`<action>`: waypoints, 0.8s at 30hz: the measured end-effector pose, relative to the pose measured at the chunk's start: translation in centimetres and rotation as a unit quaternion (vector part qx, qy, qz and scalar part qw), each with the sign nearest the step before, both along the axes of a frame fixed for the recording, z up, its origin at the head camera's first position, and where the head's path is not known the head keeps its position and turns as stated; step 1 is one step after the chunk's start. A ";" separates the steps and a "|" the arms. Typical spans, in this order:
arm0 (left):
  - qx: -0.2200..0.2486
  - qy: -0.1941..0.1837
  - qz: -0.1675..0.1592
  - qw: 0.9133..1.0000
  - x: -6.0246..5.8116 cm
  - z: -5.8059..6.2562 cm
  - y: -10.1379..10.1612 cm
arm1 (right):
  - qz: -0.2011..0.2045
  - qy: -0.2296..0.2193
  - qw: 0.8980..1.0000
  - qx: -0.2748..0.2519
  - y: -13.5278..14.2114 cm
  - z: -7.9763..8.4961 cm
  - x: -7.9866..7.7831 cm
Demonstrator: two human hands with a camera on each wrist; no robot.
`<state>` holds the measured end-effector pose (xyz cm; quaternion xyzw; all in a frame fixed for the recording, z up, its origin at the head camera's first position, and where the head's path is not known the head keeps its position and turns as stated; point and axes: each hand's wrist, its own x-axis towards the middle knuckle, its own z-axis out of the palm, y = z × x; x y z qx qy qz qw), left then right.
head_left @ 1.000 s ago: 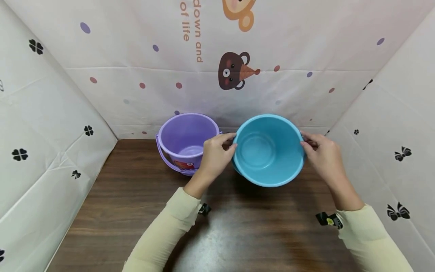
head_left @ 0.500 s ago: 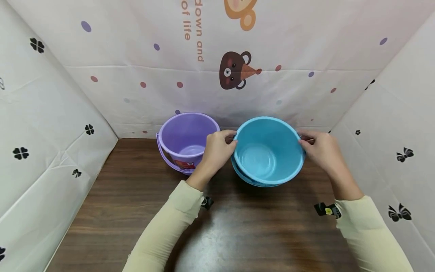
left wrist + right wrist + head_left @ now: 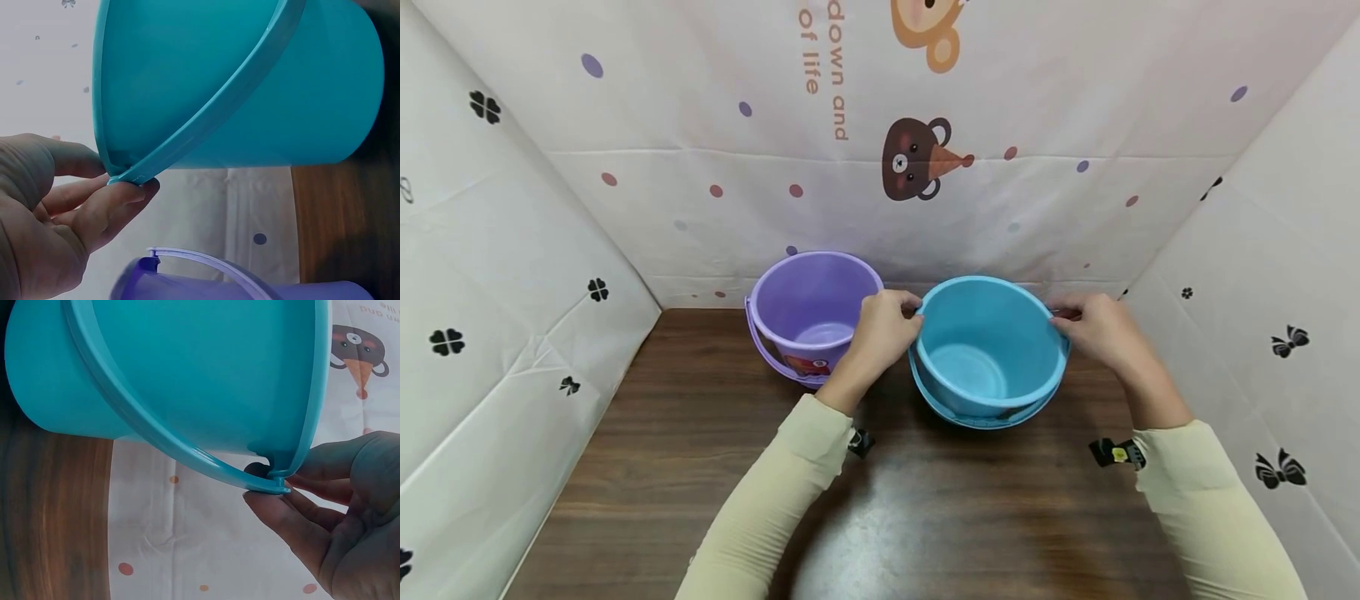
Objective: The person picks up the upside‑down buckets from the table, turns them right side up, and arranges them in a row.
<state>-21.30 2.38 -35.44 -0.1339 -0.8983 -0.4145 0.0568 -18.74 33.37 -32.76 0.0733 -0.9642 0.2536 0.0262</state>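
Note:
Between both hands is a blue bucket (image 3: pixel 970 333), its mouth facing up and toward me. Its blue handle (image 3: pixel 215 112) hangs down in front, below the rim, in a curve that shows in both wrist views. My left hand (image 3: pixel 886 329) pinches the left side at the rim, where the handle joins. Opposite it, my right hand (image 3: pixel 1101 332) pinches the right joint of rim and handle, thumb on the handle end in the right wrist view. To the left stands a purple bucket (image 3: pixel 808 304), partly covered by my left hand, its purple handle (image 3: pixel 212 259) hanging down.
The buckets are at the back of a brown wooden table (image 3: pixel 700 492). A printed cloth wall (image 3: pixel 715 225) rises right behind them, and white patterned walls (image 3: pixel 1240 317) close off both sides.
The blue bucket's far rim has come down and its tilt has changed. More of its handle shows below the front rim. Both hands have shifted slightly with it; the purple bucket stays put.

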 end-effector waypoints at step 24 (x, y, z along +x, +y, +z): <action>-0.081 0.003 -0.015 0.997 0.4 -0.8 0.3 | -0.007 -0.064 0.998 0.008 0.3 -1.2 0.6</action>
